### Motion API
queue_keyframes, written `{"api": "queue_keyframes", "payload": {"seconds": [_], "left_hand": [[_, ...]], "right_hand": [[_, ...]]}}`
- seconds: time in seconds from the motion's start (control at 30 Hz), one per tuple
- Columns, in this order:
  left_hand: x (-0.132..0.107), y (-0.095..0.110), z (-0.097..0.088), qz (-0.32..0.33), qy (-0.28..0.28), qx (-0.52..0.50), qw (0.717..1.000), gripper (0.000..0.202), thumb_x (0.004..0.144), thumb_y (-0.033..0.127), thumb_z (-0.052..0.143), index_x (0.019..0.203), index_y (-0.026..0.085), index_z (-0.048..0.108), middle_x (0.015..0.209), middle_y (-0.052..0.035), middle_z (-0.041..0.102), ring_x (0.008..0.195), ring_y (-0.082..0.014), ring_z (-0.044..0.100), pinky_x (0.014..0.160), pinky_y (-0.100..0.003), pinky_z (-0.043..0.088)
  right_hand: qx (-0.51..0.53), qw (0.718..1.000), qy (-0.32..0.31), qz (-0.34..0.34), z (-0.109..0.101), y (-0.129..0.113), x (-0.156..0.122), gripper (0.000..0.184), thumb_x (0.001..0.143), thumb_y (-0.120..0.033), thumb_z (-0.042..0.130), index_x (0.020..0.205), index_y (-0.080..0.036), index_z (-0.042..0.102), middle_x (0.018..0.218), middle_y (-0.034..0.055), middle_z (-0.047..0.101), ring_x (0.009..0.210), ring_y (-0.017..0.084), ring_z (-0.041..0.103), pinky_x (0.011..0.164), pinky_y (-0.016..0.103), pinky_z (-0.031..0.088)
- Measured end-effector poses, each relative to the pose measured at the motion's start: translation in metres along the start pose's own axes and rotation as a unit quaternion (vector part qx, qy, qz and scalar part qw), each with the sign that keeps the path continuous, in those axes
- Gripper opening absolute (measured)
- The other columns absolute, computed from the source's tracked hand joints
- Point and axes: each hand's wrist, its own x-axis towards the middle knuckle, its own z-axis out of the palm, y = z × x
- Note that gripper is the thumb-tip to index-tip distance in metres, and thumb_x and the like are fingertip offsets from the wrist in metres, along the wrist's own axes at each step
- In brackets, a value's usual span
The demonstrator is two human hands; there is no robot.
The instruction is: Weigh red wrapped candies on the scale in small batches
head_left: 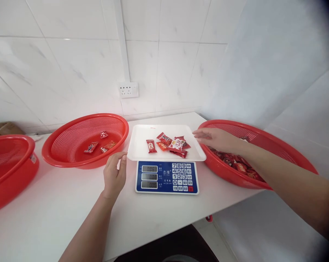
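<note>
A white tray rests on a blue and white digital scale and bears several small wrapped candies, mostly red. My left hand is beside the tray's front left corner, fingertips at its edge and thumb apart. Nothing is visible in that hand. Stretched over the right basket's rim, my right hand has its fingertips at the tray's right edge, holding nothing visible. Under my right forearm, a red basket holds many red-wrapped candies. The scale's displays are lit with digits too faint to read surely.
Left of the scale, a red perforated basket contains a few candies. Another red basket stands at the far left. Behind the white table is a tiled wall with a socket. A dark seat is below the front edge.
</note>
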Motion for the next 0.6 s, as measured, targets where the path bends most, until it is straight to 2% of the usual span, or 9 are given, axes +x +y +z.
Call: {"api": "queue_keyframes", "payload": {"seconds": [0.2, 0.27, 0.37, 0.5, 0.6], "left_hand": [[0.001, 0.000, 0.000, 0.000, 0.005, 0.003, 1.000, 0.021, 0.088, 0.030, 0.043, 0.093, 0.019, 0.061, 0.090, -0.0052, 0.068, 0.087, -0.0163, 0.061, 0.076, -0.030, 0.048], [0.001, -0.001, 0.000, 0.004, 0.007, 0.003, 1.000, 0.021, 0.088, 0.030, 0.044, 0.093, 0.019, 0.061, 0.090, -0.0052, 0.068, 0.087, -0.0163, 0.061, 0.076, -0.029, 0.048], [0.001, -0.002, 0.000, 0.000, 0.001, 0.003, 1.000, 0.021, 0.087, 0.031, 0.044, 0.093, 0.019, 0.061, 0.090, -0.0055, 0.068, 0.087, -0.0167, 0.061, 0.076, -0.030, 0.048], [0.001, -0.004, 0.000, -0.017, -0.003, 0.001, 1.000, 0.022, 0.087, 0.032, 0.044, 0.093, 0.020, 0.061, 0.092, -0.0062, 0.067, 0.089, -0.0179, 0.061, 0.077, -0.031, 0.049], [0.000, -0.003, 0.001, -0.026, 0.002, 0.008, 1.000, 0.023, 0.088, 0.034, 0.042, 0.093, 0.020, 0.060, 0.093, -0.0069, 0.067, 0.090, -0.0186, 0.061, 0.079, -0.033, 0.049]], "right_hand": [[-0.004, 0.997, 0.051, -0.055, 0.009, -0.008, -0.026, 0.039, 0.085, -0.028, 0.045, 0.120, -0.017, 0.056, 0.123, 0.0093, 0.059, 0.106, 0.022, 0.058, 0.092, 0.038, 0.046], [-0.010, 0.992, 0.085, -0.090, 0.020, -0.010, -0.041, 0.036, 0.085, -0.029, 0.044, 0.117, -0.019, 0.058, 0.121, 0.0092, 0.060, 0.106, 0.023, 0.058, 0.092, 0.041, 0.046], [-0.005, 0.975, 0.171, -0.140, 0.049, -0.006, -0.066, 0.030, 0.085, -0.033, 0.044, 0.108, -0.024, 0.062, 0.113, 0.0068, 0.064, 0.106, 0.024, 0.058, 0.091, 0.043, 0.046], [0.048, 0.947, 0.306, -0.083, 0.101, 0.015, -0.092, 0.022, 0.084, -0.037, 0.045, 0.092, -0.028, 0.064, 0.092, 0.0075, 0.069, 0.089, 0.024, 0.064, 0.084, 0.042, 0.050], [0.140, 0.927, 0.347, -0.009, 0.132, 0.035, -0.098, 0.024, 0.080, -0.043, 0.048, 0.087, -0.025, 0.061, 0.081, 0.0092, 0.069, 0.077, 0.025, 0.065, 0.075, 0.041, 0.052]]}}
